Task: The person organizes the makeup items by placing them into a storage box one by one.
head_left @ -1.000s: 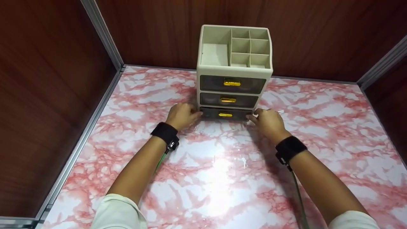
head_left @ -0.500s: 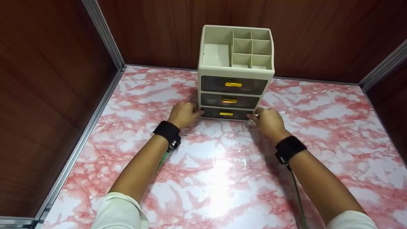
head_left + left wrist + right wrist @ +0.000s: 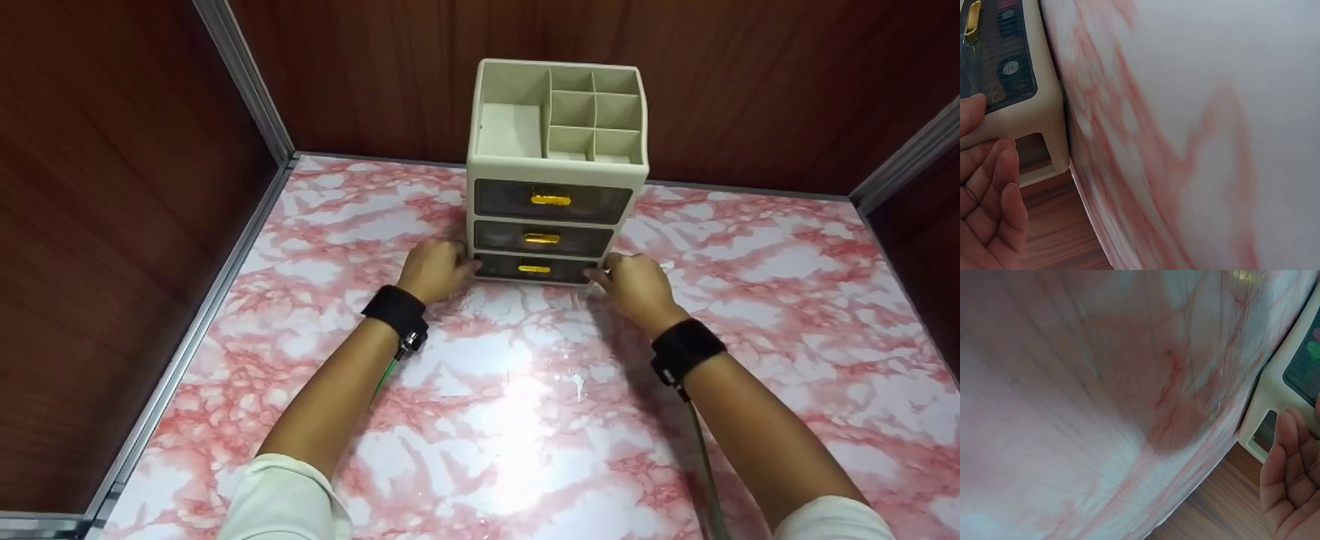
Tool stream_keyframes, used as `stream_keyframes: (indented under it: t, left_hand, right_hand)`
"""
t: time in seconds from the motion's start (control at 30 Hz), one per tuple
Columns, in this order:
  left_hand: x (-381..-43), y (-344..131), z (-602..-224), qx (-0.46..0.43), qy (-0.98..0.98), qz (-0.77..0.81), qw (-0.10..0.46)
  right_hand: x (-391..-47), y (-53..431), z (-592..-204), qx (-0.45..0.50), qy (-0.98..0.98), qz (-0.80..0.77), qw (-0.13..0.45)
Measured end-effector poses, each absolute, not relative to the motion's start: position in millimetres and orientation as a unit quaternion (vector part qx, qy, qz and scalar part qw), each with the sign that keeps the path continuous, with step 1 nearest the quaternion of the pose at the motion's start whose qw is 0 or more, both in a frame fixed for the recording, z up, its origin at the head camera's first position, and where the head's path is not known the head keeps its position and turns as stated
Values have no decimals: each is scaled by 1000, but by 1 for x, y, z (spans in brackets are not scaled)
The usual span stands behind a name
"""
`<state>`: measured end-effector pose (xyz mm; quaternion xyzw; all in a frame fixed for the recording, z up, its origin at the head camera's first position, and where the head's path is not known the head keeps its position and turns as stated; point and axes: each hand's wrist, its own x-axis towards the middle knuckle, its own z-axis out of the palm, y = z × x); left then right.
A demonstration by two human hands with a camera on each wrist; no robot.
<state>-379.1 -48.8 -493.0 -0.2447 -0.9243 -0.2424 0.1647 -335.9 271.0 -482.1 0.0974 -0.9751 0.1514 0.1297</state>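
Observation:
A cream desktop drawer organizer (image 3: 556, 171) stands upright near the back wall. It has three dark see-through drawers with gold handles and an open divided top. My left hand (image 3: 435, 270) holds its lower left corner, thumb at the front beside the bottom drawer (image 3: 499, 268). On the opposite lower corner, my right hand (image 3: 637, 291) has its thumb at the drawer's right end. The left wrist view shows curled fingers (image 3: 1002, 185) against the side wall, near a rectangular cutout. In the right wrist view the fingers (image 3: 1292, 455) lie along the other side. All drawers look closed.
A pink-and-white marbled tabletop (image 3: 465, 420) lies under everything. Dark wood panels (image 3: 360, 82) with metal frame strips (image 3: 247, 82) enclose the back and sides. A cable (image 3: 709, 472) runs from the right wristband toward the front edge.
One second ago the bottom drawer stuck out slightly; it slid in flush by half a second ago. Both hands have stayed at the lower corners.

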Motion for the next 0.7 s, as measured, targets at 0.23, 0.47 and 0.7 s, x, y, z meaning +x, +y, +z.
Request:
stream_keyframes:
  t: [0.23,0.47,0.7]
  left_hand:
    - [-379,-54,-496,-236,-924,-254,159]
    - [-382,-54,-496,-241,-925,-254,147]
    - [-379,-57,-498,-247,-926,-253,135]
  right_hand:
    - [-339,267,-484,102,-974,157,126]
    - [-341,268,-486,94,-974,163,126]
    - [-337,271,-490,84,-972,189,114]
